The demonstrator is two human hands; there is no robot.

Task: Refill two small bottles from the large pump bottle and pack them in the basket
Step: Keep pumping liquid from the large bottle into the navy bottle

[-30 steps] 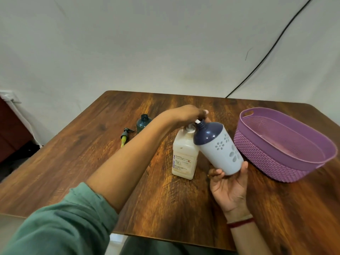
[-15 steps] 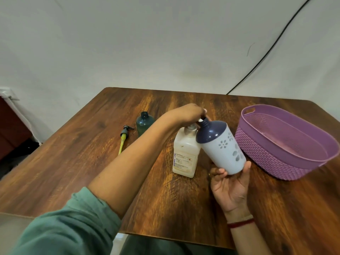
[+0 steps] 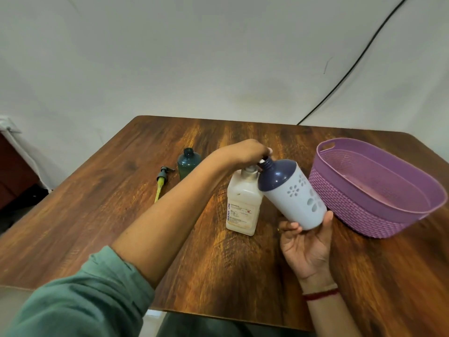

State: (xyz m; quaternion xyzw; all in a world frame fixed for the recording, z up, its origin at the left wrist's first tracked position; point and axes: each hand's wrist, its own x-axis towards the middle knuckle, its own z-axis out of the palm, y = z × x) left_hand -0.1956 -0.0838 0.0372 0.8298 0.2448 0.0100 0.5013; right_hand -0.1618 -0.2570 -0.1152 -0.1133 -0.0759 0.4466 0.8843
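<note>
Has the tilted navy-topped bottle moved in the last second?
No. The navy-topped bottle keeps its neck at the pump bottle's top, tilted as before.

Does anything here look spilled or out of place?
No spill shows. A loose pump lies flat on the table, beside the green bottle, which stands open with no cap.

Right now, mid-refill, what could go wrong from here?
1. The navy-and-white bottle is tilted, its narrow neck barely meeting the spout of the large pump bottle under the left hand; liquid may spill onto the table.
2. The right hand grips it only at the base, so it could slip.
3. The teal bottle stands uncapped beside the left forearm and might get knocked.
</note>
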